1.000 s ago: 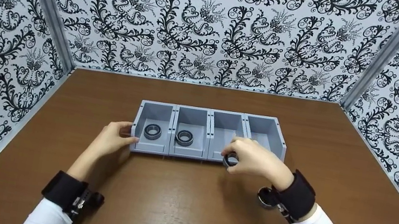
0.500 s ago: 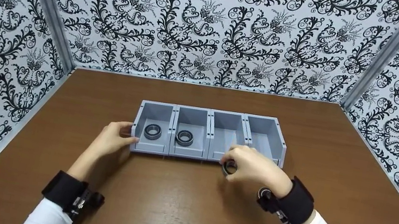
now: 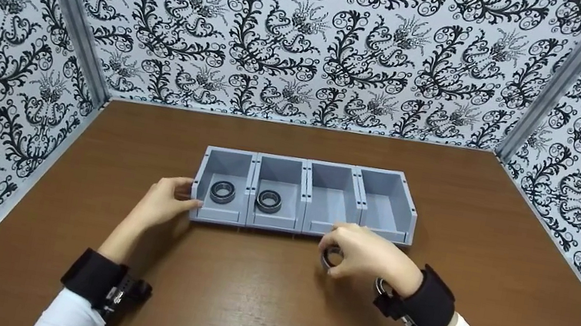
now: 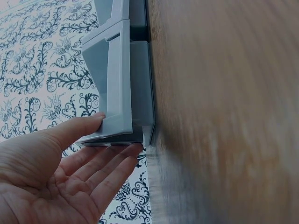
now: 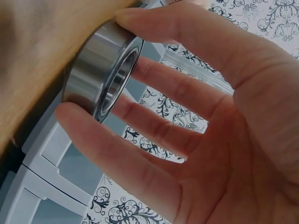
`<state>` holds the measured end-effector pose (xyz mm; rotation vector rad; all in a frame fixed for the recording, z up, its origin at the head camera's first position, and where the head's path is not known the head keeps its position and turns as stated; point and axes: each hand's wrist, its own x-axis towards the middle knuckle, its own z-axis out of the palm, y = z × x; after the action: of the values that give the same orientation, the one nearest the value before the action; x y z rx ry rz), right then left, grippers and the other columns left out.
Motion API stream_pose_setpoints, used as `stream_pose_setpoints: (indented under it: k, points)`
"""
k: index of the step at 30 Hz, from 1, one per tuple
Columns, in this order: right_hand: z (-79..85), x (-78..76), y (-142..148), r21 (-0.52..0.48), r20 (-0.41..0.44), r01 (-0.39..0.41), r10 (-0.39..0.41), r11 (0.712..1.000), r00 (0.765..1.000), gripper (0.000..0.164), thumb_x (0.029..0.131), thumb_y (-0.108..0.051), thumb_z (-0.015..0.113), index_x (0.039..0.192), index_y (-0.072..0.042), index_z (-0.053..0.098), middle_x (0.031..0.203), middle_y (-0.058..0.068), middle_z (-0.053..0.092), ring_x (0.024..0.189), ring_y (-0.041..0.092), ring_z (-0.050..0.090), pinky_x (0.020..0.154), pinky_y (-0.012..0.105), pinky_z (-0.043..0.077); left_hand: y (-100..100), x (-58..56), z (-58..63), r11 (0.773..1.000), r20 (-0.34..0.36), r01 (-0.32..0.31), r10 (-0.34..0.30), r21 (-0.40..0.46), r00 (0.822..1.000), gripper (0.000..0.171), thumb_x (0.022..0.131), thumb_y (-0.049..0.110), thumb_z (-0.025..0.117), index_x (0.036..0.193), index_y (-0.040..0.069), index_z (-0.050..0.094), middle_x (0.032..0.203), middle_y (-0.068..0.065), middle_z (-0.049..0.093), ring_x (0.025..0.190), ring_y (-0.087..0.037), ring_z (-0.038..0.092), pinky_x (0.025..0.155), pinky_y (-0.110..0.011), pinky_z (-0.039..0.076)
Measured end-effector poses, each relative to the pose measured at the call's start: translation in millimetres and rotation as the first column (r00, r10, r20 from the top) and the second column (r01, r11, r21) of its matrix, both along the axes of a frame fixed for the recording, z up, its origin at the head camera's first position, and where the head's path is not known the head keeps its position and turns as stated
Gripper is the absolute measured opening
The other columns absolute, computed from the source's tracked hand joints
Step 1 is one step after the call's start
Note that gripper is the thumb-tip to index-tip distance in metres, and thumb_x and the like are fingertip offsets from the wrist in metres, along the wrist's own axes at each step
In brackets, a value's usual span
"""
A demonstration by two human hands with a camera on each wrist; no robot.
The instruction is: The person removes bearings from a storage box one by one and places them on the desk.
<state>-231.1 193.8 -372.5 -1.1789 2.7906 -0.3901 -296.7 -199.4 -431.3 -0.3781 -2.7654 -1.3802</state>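
A row of grey storage bins (image 3: 274,222) stands on the table. At its left end my left hand (image 3: 163,205) holds the outermost bin, thumb on the front corner and fingers along the outer side wall (image 4: 96,140). My right hand (image 3: 370,255) pinches a ball bearing (image 5: 96,65) between thumb and fingertips, just in front of the third bin. In the head view that bearing is partly covered by the fingers. One bearing (image 3: 222,192) lies in the leftmost bin and another bearing (image 3: 268,201) in the second. The two right bins hold nothing visible.
A further bearing (image 3: 381,286) on the table is mostly hidden behind the right wrist camera (image 3: 389,306). Patterned walls (image 3: 300,39) close off the brown table (image 3: 243,298) at the back and both sides.
My right hand has moved back from the third bin's front edge toward me, bringing the bearing with it. The left hand and the bins stay in place.
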Motion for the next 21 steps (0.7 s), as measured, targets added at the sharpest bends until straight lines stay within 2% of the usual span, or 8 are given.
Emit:
stream_pose_setpoints:
  k: [7, 13, 21]
  points:
    - [-4.9, 2.2, -1, 0.004, 0.009, -0.017, 0.017, 1.0, 1.0, 0.024, 0.069, -0.005, 0.08, 0.092, -0.012, 0.078, 0.086, 0.001, 0.06, 0.075, 0.01, 0.048, 0.063, 0.026, 0.041, -1, -1.2, 0.0, 1.0, 0.014, -0.005, 0.005, -0.008, 1.0, 0.047, 0.095, 0.004, 0.074, 0.135, -0.016, 0.059, 0.129, -0.033, 0.066, 0.118, -0.046, 0.067, 0.104, -0.054, 0.052]
    - [-11.2, 3.7, -1, 0.008, 0.021, -0.014, 0.013, 1.0, 1.0, 0.024, 0.068, -0.005, 0.08, 0.091, -0.013, 0.077, 0.086, -0.001, 0.062, 0.078, 0.01, 0.052, 0.067, 0.028, 0.045, 0, -0.3, 1.0, 1.0, 0.013, -0.009, 0.009, -0.011, 1.0, 0.047, 0.095, 0.005, 0.074, 0.135, -0.016, 0.059, 0.129, -0.033, 0.066, 0.118, -0.046, 0.067, 0.104, -0.053, 0.052]
    - [-17.0, 5.0, -3, -0.002, 0.018, -0.053, 0.053, 0.999, 0.998, 0.025, 0.068, -0.005, 0.082, 0.093, -0.01, 0.079, 0.087, -0.002, 0.063, 0.079, 0.011, 0.056, 0.067, 0.025, 0.048, 0, -0.6, 0.2, 1.0, 0.019, 0.018, -0.018, 0.026, 1.0, 0.048, 0.095, 0.003, 0.074, 0.135, -0.018, 0.058, 0.127, -0.034, 0.067, 0.118, -0.046, 0.067, 0.101, -0.052, 0.055]
